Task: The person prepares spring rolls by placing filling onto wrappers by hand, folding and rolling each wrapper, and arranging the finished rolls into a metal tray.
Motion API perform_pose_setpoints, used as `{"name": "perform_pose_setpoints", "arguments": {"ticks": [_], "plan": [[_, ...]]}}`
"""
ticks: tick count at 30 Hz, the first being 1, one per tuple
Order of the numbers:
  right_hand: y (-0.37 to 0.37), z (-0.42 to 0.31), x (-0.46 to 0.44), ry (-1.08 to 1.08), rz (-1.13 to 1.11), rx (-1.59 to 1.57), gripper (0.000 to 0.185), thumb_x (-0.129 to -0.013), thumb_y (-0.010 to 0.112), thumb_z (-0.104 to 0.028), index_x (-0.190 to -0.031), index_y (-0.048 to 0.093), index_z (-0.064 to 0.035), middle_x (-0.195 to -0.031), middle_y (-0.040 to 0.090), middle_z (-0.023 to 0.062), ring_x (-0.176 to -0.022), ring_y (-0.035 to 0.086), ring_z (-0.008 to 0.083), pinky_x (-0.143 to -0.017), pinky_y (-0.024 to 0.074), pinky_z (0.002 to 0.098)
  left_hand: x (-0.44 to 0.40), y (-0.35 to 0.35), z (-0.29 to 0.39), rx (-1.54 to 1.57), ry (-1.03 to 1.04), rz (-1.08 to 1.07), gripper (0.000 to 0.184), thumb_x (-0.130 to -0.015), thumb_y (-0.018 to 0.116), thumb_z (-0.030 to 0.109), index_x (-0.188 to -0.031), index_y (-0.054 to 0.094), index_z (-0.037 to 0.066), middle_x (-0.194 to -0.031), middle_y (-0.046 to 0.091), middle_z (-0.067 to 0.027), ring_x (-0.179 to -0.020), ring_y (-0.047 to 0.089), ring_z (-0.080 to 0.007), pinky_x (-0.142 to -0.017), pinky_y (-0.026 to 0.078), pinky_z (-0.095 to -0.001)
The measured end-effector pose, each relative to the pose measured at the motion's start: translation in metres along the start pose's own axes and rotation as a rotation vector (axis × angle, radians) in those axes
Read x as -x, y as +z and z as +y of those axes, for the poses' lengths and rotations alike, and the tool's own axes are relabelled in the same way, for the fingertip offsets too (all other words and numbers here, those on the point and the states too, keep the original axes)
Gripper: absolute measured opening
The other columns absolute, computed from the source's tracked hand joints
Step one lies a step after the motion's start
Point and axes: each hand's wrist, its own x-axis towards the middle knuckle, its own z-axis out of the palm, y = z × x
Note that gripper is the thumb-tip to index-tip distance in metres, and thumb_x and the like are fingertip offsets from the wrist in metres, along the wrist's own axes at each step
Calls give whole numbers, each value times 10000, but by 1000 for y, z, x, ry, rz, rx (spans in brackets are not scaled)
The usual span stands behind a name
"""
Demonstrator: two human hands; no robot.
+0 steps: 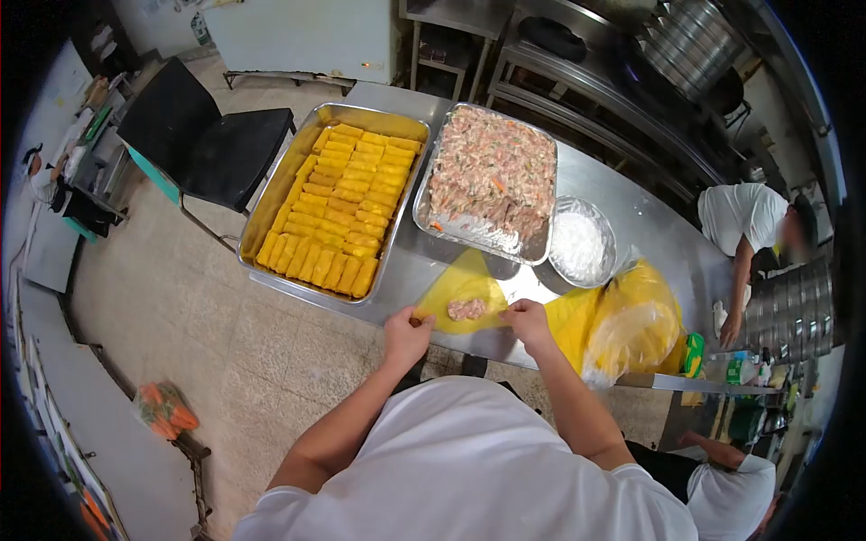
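Observation:
A yellow wrapper sheet [473, 270] lies on the steel table in front of me, its point toward the far side. On its near part sits a small portion of pinkish meat filling [466, 310]. My left hand [409, 335] pinches the sheet's left corner, while my right hand [527, 323] pinches the right corner. Beyond my left hand is a metal tray [251, 236] with rows of yellow rolls [347, 200]. Next to it stands another tray [422, 213] heaped with raw meat filling [494, 176]. To my right, more yellow wrappers [631, 311] lie partly under clear plastic.
A round metal bowl [582, 242] of white stuff stands behind the wrappers. A black chair [216, 149] is at the left of the steel table [654, 216]. Two people in white shirts [744, 215] are at the right. A bag of carrots [166, 410] is at lower left.

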Motion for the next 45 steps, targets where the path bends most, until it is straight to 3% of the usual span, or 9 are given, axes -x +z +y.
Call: {"name": "perform_pose_setpoints", "arguments": {"ticks": [2, 5, 8, 14, 18, 24, 33, 38, 45], "plan": [[4, -9, 12, -9, 14, -87, 140, -875, 833, -79, -865, 701, -34, -736, 649, 3, -626, 548, 85, -553, 429, 292, 8, 5, 19, 52, -47, 1, 223, -878, 836, 179, -970, 736, 2, -877, 752, -177, -825, 721, -381, -776, 580, -470], [13, -17, 31, -41, 0, -221, 113, -904, 800, -60, -890, 690, -39, -756, 654, 3, -636, 556, 83, -567, 435, 279, 11, 24, 21, -167, 384, 97, 177, -889, 817, 122, -989, 722, 11, -1062, 742, -142, -925, 713, -284, -787, 572, -418], [19, -14, 37, -191, 34, -115, 101, -920, 758, -62, -918, 675, -4, -754, 665, 50, -622, 594, 131, -581, 489, 324, 10, 49, 36, -280, 652, 73, 231, -850, 801, 94, -1047, 700, 28, -1200, 698, -150, -1131, 661, -364, -923, 548, -470], [18, -11, 39, -698, 122, 218, 90, -884, 720, -14, -964, 680, -5, -990, 732, 179, -896, 716, 325, -824, 576, 429, 10, 70, 37, -611, 611, -279, 493, -790, 815, 117, -1236, 632, 14, -1271, 669, -202, -1238, 608, -398, -1072, 495, -489], [21, -30, 46, -889, 47, 383, 139, -877, 705, 0, -1010, 673, -21, -1156, 731, 221, -1093, 685, 420, -988, 552, 495, 11, 63, 32, -348, 516, -288, 555, -759, 802, 64, -1277, 609, 23, -1299, 658, -209, -1253, 598, -432, -1094, 491, -502], [33, -18, 34, -1037, -91, 676, 160, -883, 705, -26, -1033, 657, -2, -1182, 735, 232, -1136, 668, 440, -1012, 537, 519, -1, 51, 19, -94, 442, -282, 603, -762, 727, -1, -1347, 586, 32, -1305, 642, -239, -1245, 599, -457, -1101, 486, -514], [33, -16, 56, -888, 135, 301, 179, -887, 651, 75, -1043, 633, -10, -1217, 713, 260, -1129, 679, 441, -1002, 547, 501, -74, 43, 57, -568, 670, -437, 492, -886, 711, 143, -1372, 688, 73, -1280, 725, -193, -1244, 634, -392, -1096, 486, -483], [33, -3, 63, -532, 192, 45, 104, -949, 638, 66, -1033, 617, 9, -1229, 704, 272, -1107, 704, 348, -929, 573, 404, -78, 53, 54, -570, 868, -539, 499, -890, 713, 157, -1384, 695, 91, -1286, 732, -182, -1234, 638, -384, -1085, 486, -480], [39, -10, 61, -662, 161, 117, 105, -965, 661, 29, -1059, 619, 9, -1227, 709, 252, -1107, 693, 418, -1011, 548, 467, -72, 41, 56, -394, 651, -431, 405, -926, 641, 76, -1326, 682, 31, -1214, 742, -204, -1149, 678, -401, -989, 543, -481]]}}
